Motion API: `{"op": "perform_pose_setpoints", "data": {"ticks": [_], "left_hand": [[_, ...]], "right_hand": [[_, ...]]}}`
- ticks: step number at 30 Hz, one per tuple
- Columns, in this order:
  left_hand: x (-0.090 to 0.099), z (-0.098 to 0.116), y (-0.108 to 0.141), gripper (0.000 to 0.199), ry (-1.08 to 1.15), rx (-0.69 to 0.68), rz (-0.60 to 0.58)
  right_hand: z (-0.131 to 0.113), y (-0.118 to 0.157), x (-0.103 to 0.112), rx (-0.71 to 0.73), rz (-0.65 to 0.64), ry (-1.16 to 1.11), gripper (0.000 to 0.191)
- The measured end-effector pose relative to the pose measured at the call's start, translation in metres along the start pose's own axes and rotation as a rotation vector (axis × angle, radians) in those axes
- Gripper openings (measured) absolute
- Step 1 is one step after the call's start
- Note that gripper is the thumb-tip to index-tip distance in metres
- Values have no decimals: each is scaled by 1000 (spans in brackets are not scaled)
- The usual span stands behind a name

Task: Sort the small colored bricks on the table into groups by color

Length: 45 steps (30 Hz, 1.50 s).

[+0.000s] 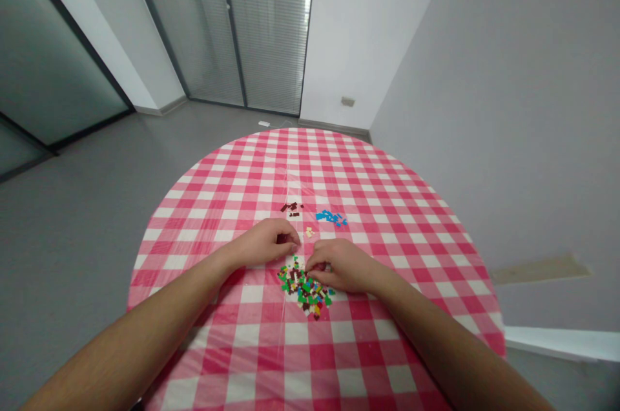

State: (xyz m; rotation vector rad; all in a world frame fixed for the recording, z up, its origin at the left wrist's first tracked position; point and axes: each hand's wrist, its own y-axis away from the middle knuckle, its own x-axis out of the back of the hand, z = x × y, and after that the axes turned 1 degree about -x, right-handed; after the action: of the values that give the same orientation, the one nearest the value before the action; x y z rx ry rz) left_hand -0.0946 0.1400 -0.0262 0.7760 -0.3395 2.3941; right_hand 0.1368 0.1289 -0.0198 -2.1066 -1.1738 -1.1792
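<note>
L hand: curled, thumb near fingertips, narrow gap; can't tell if holding a pc. Above pile's far L side; best kept low, clear of loose bits.
Brown pcs: small grp, beyond L hand; prob. easy to scatter w/ knuckles.
Mixed pile: multicol., on check cloth, nearer than both hands; thin spread likely helps pick singles.
Cream pcs: few, beyond hands' gap.
Blue pcs: loose grp, beyond R hand.
R hand: narrow pinch at pile edge, contents unclear; light fingertip grip advised.
</note>
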Motion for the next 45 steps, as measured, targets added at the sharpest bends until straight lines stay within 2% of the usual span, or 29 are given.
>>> {"op": "perform_pose_setpoints", "data": {"ticks": [15, 23, 29, 33, 45], "left_hand": [[1, 3, 1, 17, 20, 4, -10], [2, 3, 0, 17, 12, 0, -12], [1, 1, 1, 17, 26, 3, -4], [1, 1, 0, 18, 41, 3, -4], [1, 0, 0, 17, 21, -13, -5]], "right_hand": [[-2, 1, 2, -25, 35, 64, 14], [2, 1, 0, -50, 186, -23, 12], [7, -1, 3, -220, 347, 154, 15], [11, -2, 5, -296, 281, 279, 15], [9, -2, 8, -254, 152, 450, 24]]}}
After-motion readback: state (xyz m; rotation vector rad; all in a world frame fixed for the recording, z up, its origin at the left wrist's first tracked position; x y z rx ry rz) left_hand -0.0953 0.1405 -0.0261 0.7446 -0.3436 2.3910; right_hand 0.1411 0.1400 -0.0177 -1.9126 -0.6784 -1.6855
